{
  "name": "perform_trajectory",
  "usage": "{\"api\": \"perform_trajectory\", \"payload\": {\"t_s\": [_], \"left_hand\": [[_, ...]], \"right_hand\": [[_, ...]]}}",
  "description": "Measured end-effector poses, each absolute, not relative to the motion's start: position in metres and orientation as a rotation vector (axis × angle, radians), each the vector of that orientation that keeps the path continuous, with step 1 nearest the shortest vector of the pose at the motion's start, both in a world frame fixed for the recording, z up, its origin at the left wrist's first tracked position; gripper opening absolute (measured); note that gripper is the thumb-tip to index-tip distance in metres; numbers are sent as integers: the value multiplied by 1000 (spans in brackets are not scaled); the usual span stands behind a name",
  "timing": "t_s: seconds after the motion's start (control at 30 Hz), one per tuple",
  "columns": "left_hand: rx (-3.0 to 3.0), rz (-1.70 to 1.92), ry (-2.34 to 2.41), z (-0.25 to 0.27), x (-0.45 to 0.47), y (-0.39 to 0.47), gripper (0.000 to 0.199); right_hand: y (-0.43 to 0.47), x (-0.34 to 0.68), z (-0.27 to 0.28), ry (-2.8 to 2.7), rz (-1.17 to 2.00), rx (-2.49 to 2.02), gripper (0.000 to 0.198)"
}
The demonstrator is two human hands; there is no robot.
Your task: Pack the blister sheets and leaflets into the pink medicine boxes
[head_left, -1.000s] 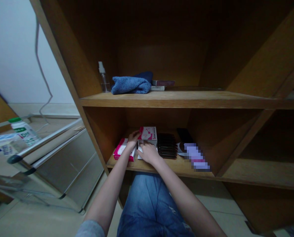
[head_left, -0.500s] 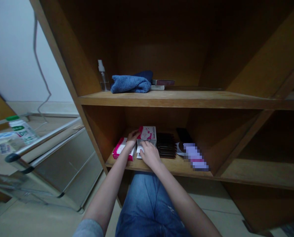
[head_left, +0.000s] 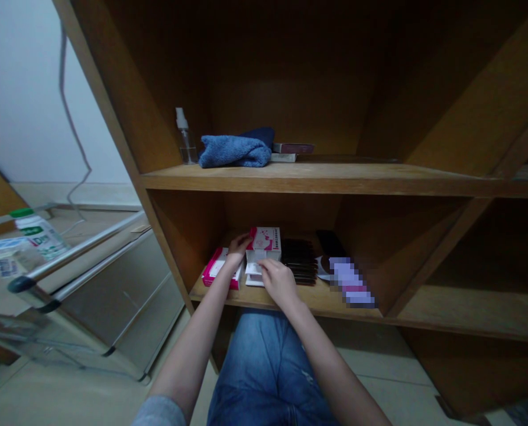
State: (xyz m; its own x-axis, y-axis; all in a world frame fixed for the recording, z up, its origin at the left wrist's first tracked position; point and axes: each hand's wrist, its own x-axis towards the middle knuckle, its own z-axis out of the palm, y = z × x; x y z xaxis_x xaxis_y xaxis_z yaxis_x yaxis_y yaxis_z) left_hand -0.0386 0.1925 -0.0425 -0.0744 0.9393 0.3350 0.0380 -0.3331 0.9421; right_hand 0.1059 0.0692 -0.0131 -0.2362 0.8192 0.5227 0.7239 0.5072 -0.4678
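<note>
On the lower shelf stands a pink-and-white cardboard box [head_left: 266, 238], its white front end open with flaps hanging out. Along its left side, my left hand [head_left: 237, 245] has its fingers closed on the edge. My right hand [head_left: 280, 281] is in front of the box, thumb and fingertips pinched together at a white flap [head_left: 255, 267]. Beneath my left wrist lies a second pink-and-white box [head_left: 214, 266], partly covered by the wrist. A row of dark, thin, glossy items [head_left: 300, 262] sits just right of the open box.
Farther right are a dark flat object [head_left: 329, 242] and a blurred-out packet [head_left: 351, 283]. The upper shelf board [head_left: 334, 177] holds a spray bottle [head_left: 187, 142], a blue towel [head_left: 235, 151] and small flat boxes [head_left: 290, 149]. A metal-framed cart [head_left: 126, 260] with a green-capped bottle [head_left: 39, 232] stands left.
My right hand has drawn back from the box's open end, down and to the right, and its fingers have come together at the flap. My left hand stays on the box.
</note>
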Motion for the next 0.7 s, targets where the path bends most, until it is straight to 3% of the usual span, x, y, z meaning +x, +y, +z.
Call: {"api": "perform_trajectory", "payload": {"t_s": [0.2, 0.4, 0.7], "left_hand": [[1434, 1484, 1088, -40, -38, 190, 31], [1404, 1476, 1108, -38, -39, 187, 32], [1359, 1463, 1125, -46, -40, 193, 35]], "right_hand": [[25, 155, 2, -1397, 444, -1074, 16], [23, 224, 3, -1090, 255, -1192, 24], [62, 270, -34, -1277, 114, -1525, 23]]}}
